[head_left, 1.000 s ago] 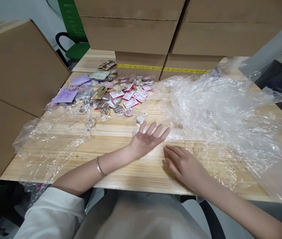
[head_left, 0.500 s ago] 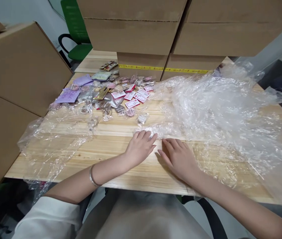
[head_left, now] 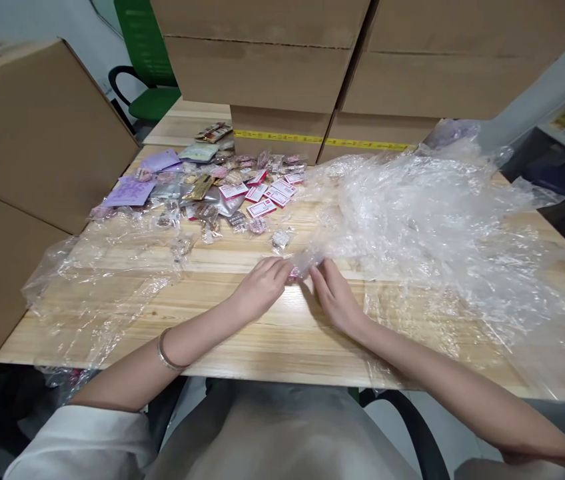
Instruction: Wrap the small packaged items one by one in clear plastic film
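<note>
Near the middle of the table, my left hand (head_left: 262,287) is closed on the left end of a small clear plastic packet (head_left: 306,261). A bit of pink shows in it beside my left fingertips; the rest of its contents I cannot make out. My right hand (head_left: 335,297) pinches the packet's right end between thumb and fingers. Just beyond lies a small wrapped piece with a pale, dark-printed face (head_left: 280,239). A large heap of crumpled clear plastic bags (head_left: 412,207) spreads over the right side, close to my right hand.
At the back left lie red-and-white cards (head_left: 261,208), purple packets (head_left: 130,191) and several small wrapped pieces. A flattened clear plastic sheet (head_left: 107,293) covers the left side. Cardboard boxes (head_left: 272,73) stand along the back, with another box (head_left: 37,127) at left.
Both hands have gone from spread fingers over the table to gripping the small packet, now raised between them. The camera view has shifted slightly.
</note>
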Tool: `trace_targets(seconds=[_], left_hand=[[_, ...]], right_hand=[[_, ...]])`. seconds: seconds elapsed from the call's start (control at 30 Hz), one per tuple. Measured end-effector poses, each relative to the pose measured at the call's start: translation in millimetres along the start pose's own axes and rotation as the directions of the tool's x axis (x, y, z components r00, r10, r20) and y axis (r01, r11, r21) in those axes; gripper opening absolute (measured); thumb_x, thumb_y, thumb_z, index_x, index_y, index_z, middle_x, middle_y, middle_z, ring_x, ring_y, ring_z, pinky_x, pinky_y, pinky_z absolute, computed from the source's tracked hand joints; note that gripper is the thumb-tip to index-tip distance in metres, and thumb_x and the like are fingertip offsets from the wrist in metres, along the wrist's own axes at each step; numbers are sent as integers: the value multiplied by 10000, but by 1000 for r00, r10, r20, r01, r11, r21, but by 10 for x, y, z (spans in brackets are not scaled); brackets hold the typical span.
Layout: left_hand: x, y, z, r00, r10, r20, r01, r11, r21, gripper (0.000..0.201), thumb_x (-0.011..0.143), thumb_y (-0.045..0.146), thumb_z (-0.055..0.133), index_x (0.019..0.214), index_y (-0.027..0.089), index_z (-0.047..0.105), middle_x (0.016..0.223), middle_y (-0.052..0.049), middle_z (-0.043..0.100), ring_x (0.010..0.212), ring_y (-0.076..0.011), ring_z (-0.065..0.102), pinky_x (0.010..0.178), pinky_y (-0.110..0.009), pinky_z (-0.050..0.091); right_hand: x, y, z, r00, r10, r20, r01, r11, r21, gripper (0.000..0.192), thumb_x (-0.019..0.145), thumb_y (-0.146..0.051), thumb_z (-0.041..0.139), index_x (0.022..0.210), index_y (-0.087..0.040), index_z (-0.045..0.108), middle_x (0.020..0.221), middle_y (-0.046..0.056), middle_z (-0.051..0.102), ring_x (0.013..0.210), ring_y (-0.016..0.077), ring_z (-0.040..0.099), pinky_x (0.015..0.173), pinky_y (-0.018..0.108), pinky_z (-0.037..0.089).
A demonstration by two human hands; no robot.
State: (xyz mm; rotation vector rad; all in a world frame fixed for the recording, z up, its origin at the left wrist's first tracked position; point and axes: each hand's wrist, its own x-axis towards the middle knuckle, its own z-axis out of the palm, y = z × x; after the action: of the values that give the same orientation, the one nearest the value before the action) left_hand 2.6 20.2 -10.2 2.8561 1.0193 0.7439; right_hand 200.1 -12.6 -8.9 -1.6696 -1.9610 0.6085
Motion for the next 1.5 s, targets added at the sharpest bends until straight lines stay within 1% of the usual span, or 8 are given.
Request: trace_targets(seconds=[0.23, 0.4, 0.73, 0.87, 1.03, 1.2, 1.33, 1.5], left_hand=[[-101, 12, -8, 995, 99, -12, -96, 980, 172, 186, 980, 134, 451, 1056, 155, 619, 1013, -98, 672, 989, -207, 648, 895, -348, 552], [-129, 41, 1, 983, 138, -125, -93, 946, 311, 492, 915, 84, 501, 1389, 217, 477, 1294, -142, 607, 1318, -275, 510, 1137, -493, 372], [-69, -9, 15, 973, -18, 231, -47, 961, 271, 503, 972, 257, 514, 1399, 2, 437, 1392, -240, 572, 1195, -295, 626, 1022, -395, 488], [-64, -21, 0, 987, -4, 163, -26, 983, 180, 513, 992, 359, 516, 1365, 11, 460, 1277, -228, 651, 1127, -283, 660, 960, -378, 531], [-40, -44, -114, 984, -104, 145, 134, 968, -211, 356, 1013, 444, 446, 1178, 148, 557, 1008, -108, 728, 904, -216, 715, 775, -324, 576], [19, 48, -139, 904, -357, 238, 428, 744, -513, 277, 1007, 448, 446, 1125, 210, 523, 1007, -68, 719, 871, -208, 705, 728, -318, 543], [114, 161, -66, 899, -416, 138, 416, 712, -566, 276, 1025, 437, 354, 1041, 211, 511, 933, -61, 653, 833, -201, 640, 743, -338, 510], [132, 215, 28, 937, -347, -27, 276, 788, -550, 222, 1028, 374, 367, 1101, 197, 478, 1083, -102, 528, 1095, -232, 527, 973, -426, 448]], right_hand=[[307, -91, 75, 908, -416, 43, 414, 909, 49, 484, 998, -229, 298, 1440, -187, 492, 1461, 124, 529, 1373, 236, 468, 1117, 436, 422], [312, -41, 45, 817, -558, 148, 557, 829, 54, 450, 975, -224, 384, 1392, -196, 551, 1405, 107, 586, 1346, 243, 496, 1116, 463, 426], [247, 73, -19, 717, -659, 229, 681, 732, -26, 365, 990, -262, 459, 1317, -168, 591, 1384, 141, 583, 1356, 270, 465, 1142, 508, 383], [256, 151, -135, 768, -620, 159, 588, 781, 209, 330, 991, -277, 491, 1307, -229, 573, 1341, 133, 591, 1265, 234, 549, 1038, 440, 487], [211, 134, -228, 926, -313, 212, 148, 816, 559, 381, 926, -423, 617, 1242, -225, 539, 1102, 91, 666, 967, 208, 661, 838, 364, 561], [189, 32, -204, 908, -167, 385, -194, 647, 737, 437, 882, -478, 661, 1216, -214, 564, 1101, 69, 679, 998, 206, 641, 921, 371, 509], [189, -59, -240, 902, -163, 400, -236, 590, 772, 413, 910, -504, 617, 1203, -215, 583, 1154, 57, 667, 1091, 214, 606, 1002, 380, 456], [152, -14, -673, 931, -115, 348, -129, 784, 607, 354, 920, -515, 595, 1089, -212, 664, 1026, 49, 702, 957, 221, 636, 890, 372, 501]])
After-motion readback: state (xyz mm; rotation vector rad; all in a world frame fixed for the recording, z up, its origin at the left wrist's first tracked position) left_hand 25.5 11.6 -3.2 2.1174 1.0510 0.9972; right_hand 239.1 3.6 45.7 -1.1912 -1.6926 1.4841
